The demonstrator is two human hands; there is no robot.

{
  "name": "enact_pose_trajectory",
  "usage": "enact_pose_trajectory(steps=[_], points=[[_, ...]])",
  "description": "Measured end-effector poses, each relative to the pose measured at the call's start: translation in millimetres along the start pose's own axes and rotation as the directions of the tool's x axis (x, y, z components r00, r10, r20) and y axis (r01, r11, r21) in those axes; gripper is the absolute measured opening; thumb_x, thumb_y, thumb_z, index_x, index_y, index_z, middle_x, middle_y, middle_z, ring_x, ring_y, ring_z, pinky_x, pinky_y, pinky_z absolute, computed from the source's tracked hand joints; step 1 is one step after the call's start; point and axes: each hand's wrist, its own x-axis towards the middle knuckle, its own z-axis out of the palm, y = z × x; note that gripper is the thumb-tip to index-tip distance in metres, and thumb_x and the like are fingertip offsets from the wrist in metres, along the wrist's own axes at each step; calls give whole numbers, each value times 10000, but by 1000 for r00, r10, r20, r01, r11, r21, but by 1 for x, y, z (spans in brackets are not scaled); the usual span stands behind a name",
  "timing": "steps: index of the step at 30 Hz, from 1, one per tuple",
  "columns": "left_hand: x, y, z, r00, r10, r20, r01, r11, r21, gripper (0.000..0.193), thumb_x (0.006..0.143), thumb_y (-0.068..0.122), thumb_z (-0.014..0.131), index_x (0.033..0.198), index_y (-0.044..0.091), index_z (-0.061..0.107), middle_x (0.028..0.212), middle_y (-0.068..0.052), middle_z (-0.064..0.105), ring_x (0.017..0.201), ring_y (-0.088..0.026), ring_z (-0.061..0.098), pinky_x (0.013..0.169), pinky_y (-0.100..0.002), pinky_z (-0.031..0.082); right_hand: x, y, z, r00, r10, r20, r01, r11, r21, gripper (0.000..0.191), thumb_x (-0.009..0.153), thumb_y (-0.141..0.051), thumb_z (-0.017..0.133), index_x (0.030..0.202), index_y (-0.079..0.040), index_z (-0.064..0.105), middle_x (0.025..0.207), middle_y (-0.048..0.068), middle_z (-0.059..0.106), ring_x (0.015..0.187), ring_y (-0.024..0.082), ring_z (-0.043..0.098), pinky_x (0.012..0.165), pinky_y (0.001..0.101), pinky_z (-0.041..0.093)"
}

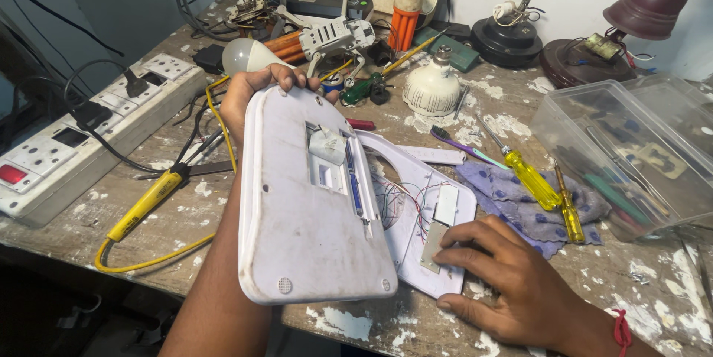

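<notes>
My left hand [252, 93] grips the far edge of a white plastic casing half [297, 238] and holds it tilted up over the table's front edge. The casing has a rectangular cut-out with a small white block in it. Under it lies the other white casing half [438, 208], open, with thin wires and a small circuit strip [433, 245] inside. My right hand [505, 275] rests on that lower half, fingertips pressing on the strip. A red thread circles my right wrist.
A yellow-handled soldering iron [145, 205] lies left beside a white power strip [82, 134]. Two yellow screwdrivers [546, 193] rest on a blue cloth right. A clear plastic box [631, 149], bulbs [433, 88], a small white drone [338, 34] and cables crowd the back.
</notes>
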Motion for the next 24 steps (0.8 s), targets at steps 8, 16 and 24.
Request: enact_pose_trajectory(steps=[8,16,24], points=[[-1,4,1,998,-1,-62,1,1000,0,244,912,252,442,790,61,533,865,-111,554,930,-293,591,920,-596,555,0,-5,-9,983,-177,-48,166,970,-177,362,750,-308,884,973,-57,750,1005,75,687,871,247,662,716,374,547],[-5,7,10,989,2,-151,-19,994,-112,247,898,256,448,760,69,531,815,-104,569,880,-291,605,878,-610,571,-1,-9,-11,917,-362,-164,272,872,-407,208,828,-137,801,937,-2,687,986,93,658,809,241,682,668,372,561],[-10,10,16,976,-40,-214,-2,981,-192,229,882,272,505,746,90,535,805,-92,581,882,-282,609,899,-612,552,1,-8,-9,886,-285,-366,88,878,-470,196,917,-153,704,1025,-44,583,1004,114,645,880,277,661,770,397,553]])
